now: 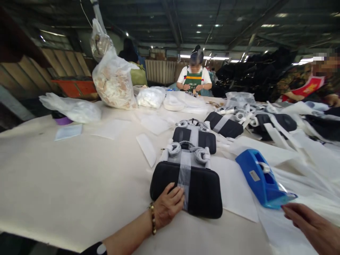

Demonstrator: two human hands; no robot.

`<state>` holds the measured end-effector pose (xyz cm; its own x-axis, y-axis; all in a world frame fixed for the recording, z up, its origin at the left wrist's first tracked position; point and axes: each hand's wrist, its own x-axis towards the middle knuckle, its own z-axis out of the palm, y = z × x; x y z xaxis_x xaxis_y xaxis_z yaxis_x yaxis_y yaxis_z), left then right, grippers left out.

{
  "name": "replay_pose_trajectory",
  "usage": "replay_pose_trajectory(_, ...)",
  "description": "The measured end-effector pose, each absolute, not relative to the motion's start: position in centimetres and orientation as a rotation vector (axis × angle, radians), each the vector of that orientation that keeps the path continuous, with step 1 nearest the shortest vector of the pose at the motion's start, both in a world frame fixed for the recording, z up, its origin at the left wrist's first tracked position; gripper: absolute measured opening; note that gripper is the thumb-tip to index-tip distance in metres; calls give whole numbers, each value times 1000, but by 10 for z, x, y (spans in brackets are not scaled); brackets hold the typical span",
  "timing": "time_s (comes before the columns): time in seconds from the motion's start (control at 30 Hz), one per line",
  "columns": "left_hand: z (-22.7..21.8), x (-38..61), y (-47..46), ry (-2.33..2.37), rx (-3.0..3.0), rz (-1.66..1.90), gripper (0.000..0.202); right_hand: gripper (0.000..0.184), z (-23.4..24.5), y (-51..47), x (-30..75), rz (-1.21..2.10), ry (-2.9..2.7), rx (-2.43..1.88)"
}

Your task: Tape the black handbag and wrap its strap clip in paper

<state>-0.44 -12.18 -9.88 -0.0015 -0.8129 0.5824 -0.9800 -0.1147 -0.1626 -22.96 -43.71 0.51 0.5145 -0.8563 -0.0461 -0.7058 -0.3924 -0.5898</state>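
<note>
My left hand (170, 205) lies on a black zippered-looking case (203, 191), its fingers flat beside and touching a strip of clear tape (184, 170) that runs over the middle. Behind the case's top edge sit two coiled grey straps (200, 154) and a grey panel, partly under the tape. On the right stands a blue tape dispenser (255, 177) with a roll in it. At its front lip my right hand (305, 219) has thumb and forefinger pinched together on the clear tape's end, which is mostly hidden by the fingers.
Another taped black case (209, 141) lies just behind, with more cases (225, 125) farther right. White sheets (236, 187) spread under and around the dispenser. Plastic bags (114, 81) stand at the back left. A co-worker (195, 79) works across the table; another person is far right.
</note>
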Motion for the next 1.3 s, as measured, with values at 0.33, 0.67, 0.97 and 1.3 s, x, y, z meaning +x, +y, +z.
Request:
replay_pose_trajectory(0.33, -98, -10, -126, -1805, 2002, 835, 23, 22, 23, -287, -57, 371, -123, -2828)
replay_pose_trajectory(0.67, -93, -18, -129, -1740, 2046, 816, 23, 16, 13, -281, -29, 628, -3, -2997)
replay_pose_trajectory(0.97, -98, -20, -131, -1648, 2082, 877, 24, 14, 14, -281, -20, 635, 152, -2998)
replay_pose_trajectory(1.3, -97, -15, -129, -1723, 2041, 796, 20, 20, 17, -278, -12, 599, 60, -3036)
